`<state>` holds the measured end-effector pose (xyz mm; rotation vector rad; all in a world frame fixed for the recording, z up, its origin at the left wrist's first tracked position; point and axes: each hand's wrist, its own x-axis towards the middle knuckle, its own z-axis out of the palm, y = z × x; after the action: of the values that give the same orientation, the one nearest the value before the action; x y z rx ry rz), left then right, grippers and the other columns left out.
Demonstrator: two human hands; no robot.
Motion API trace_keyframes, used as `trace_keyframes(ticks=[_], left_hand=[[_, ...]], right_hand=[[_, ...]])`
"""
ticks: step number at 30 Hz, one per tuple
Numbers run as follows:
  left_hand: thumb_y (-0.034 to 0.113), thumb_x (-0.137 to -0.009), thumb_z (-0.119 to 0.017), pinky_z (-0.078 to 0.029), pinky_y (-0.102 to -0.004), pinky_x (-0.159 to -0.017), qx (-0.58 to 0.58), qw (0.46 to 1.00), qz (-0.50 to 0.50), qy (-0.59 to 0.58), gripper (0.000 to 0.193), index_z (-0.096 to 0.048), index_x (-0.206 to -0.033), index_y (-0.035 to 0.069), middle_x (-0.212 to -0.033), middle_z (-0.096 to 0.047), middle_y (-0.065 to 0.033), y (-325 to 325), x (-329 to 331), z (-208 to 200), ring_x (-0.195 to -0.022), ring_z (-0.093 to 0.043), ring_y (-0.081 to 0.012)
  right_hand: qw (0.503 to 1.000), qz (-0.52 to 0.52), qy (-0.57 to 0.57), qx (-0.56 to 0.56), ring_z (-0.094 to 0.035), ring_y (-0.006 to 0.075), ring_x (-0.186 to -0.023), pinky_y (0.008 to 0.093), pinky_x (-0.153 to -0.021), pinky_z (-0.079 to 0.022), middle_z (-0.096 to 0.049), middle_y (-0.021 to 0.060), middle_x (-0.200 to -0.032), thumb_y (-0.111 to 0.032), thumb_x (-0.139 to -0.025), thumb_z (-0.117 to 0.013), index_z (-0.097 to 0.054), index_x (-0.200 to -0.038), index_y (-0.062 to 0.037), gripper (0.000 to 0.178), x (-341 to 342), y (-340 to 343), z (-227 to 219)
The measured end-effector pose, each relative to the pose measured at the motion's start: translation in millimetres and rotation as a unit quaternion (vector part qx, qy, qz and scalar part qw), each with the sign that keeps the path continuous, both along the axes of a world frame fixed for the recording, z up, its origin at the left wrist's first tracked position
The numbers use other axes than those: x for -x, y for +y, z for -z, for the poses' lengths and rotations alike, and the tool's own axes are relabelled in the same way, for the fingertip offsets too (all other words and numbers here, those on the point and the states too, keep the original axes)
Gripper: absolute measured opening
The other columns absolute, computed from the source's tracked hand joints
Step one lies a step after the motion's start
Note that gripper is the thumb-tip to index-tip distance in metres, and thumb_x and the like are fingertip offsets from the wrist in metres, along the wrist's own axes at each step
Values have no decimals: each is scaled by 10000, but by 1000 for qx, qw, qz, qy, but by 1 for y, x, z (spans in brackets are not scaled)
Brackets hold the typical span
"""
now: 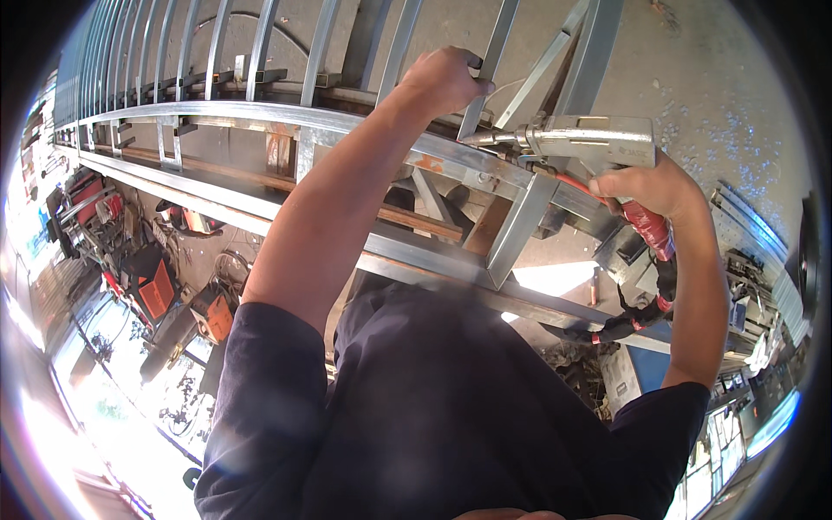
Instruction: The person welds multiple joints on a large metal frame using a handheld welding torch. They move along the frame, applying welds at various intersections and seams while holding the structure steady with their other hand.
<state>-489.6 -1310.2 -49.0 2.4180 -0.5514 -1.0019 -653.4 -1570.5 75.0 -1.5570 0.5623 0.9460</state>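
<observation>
My left hand (pixel 440 78) is wrapped round an upright square metal bar (pixel 497 45) of a long railing frame, a little above its foot. In my right hand (pixel 666 186) is a silver, pistol-shaped welding gun (pixel 594 136), gripped by its handle. The gun points left, and its narrow nozzle reaches the foot of that same bar, where it meets the horizontal metal rail (pixel 381 128). Whether the tip touches the metal I cannot tell. A thick hose wrapped in red and black tape (pixel 646 227) runs down from the handle.
Several more upright bars (pixel 217 48) stretch away to the left. A lower rail (pixel 451 263) crosses in front of my body, joined by a short metal piece (pixel 523 227). Orange-and-black machines (pixel 156 290) stand at the left. Metal lengths (pixel 750 221) lie at the right.
</observation>
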Motion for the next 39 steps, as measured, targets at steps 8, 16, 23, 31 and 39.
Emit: trace_keyframes(ticks=[8, 16, 23, 31, 39], left_hand=[[393, -859, -830, -593, -400, -864, -6, 1000, 10, -13, 583, -734, -1315, 43, -1049, -805, -176, -1, 0, -2, -921, -775, -300], [387, -833, -859, -589, -367, -756, 6, 999, -20, 41, 683, -692, -1368, -3, -1019, -806, -176, -1, -4, 0, -805, -759, -235], [456, -853, -858, -604, -435, -923, -36, 996, -18, 77, 622, -718, -1383, 162, -1142, -786, -162, -4, -8, 3, -1052, -761, -333], [417, -875, -860, -584, -434, -961, -44, 996, -23, 73, 608, -708, -1396, 143, -1201, -772, -168, -7, -6, -3, -1127, -740, -328], [331, -833, -875, -592, -381, -841, -10, 997, -39, 61, 632, -708, -1374, 50, -1080, -799, -198, -4, -5, -2, -949, -776, -256]], right_hand=[[1000, 13, 12, 2, -655, 153, -648, 328, -591, -528, -721, 52, -860, -157, -796, -824, -729, -1113, -22, 357, 2, -3, 3], [1000, 1, -2, -8, -651, 144, -646, 317, -588, -524, -710, 37, -848, -162, -805, -818, -728, -1155, -25, 386, 1, -3, 4], [1000, -19, 5, 1, -654, 148, -641, 319, -583, -529, -708, 41, -837, -155, -814, -808, -732, -1125, -20, 347, -2, -4, 5], [999, -28, 16, 11, -653, 153, -638, 327, -583, -528, -707, 43, -822, -165, -816, -817, -732, -1106, -16, 338, 2, -11, 6], [999, -29, 16, 18, -654, 153, -647, 328, -589, -529, -705, 40, -819, -165, -816, -831, -729, -1123, -18, 356, 2, -12, 5]])
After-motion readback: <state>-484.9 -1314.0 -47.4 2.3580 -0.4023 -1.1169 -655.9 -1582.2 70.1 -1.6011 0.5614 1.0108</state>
